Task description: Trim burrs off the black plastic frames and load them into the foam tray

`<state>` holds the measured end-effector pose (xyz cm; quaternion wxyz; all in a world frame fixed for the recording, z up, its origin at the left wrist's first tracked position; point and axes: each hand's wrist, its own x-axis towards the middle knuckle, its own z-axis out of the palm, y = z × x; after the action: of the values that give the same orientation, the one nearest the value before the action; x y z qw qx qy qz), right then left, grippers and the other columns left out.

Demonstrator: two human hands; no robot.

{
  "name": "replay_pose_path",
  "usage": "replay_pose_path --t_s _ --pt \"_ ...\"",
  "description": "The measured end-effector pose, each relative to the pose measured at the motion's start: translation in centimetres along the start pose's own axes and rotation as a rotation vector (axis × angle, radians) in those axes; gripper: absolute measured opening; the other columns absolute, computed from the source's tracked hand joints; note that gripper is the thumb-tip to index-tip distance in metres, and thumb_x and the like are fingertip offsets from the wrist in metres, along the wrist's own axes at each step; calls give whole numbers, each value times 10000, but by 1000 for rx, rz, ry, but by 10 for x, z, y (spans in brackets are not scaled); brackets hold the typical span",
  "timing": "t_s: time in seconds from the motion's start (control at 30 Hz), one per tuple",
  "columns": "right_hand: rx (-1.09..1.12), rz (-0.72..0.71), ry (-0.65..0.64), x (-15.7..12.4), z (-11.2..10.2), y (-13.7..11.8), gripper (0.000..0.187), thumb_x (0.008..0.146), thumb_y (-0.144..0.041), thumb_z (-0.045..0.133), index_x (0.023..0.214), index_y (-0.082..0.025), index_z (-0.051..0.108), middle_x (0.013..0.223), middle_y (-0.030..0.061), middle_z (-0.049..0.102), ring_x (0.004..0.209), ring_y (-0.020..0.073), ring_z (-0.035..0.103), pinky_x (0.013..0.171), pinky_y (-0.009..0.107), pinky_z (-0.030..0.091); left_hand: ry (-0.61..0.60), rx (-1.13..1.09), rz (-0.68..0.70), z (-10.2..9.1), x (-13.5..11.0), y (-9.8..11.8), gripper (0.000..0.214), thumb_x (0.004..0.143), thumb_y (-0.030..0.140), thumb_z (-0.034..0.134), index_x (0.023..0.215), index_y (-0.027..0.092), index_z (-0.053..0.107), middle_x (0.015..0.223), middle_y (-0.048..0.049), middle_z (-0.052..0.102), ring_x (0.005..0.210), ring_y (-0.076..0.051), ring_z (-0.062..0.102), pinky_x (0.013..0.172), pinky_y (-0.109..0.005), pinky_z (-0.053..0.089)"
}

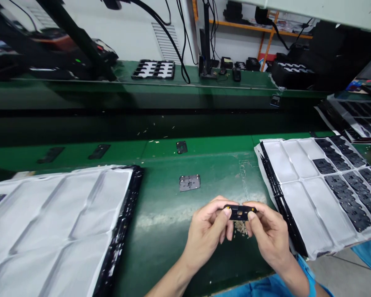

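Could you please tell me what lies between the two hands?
The head view shows a black part, held by the left hand and right hand, above tiny pieces.

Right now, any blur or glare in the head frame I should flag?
Head view: equipment at upper left looks smeared, and the two dark plates below it look soft. Head view: pale, diffuse glare on the green tabletop, glints along the left tray stack's black edge. Head view: held black plate fairly sharp, finest detail too small to read.

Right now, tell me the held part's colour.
The held part is mostly black, seen best in the head view.
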<state>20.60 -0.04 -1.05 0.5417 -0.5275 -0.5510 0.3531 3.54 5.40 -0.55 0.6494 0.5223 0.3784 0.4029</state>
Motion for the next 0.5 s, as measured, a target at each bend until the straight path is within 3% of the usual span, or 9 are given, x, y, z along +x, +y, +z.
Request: replay_pose_path --t_s 0.33,0.5 --pt "-73 -58 -36 -2 -1 -2 238 1047 -145 532 1174 -226 717 795 8 671 601 133 623 582 244 516 42 -73 -1 1 -1 -6 310 988 441 653 932 150 746 834 -9 627 431 -43 558 381 -168 293" --pt "-63 -103 -42 -4 0 -1 272 1034 -127 539 1223 -228 706 836 22 667 651 145 642 613 255 528 96 -140 -67 6 -2 -11 324 989 447 643 875 152 715 665 34 583 414 -29 466 413 -163 260"
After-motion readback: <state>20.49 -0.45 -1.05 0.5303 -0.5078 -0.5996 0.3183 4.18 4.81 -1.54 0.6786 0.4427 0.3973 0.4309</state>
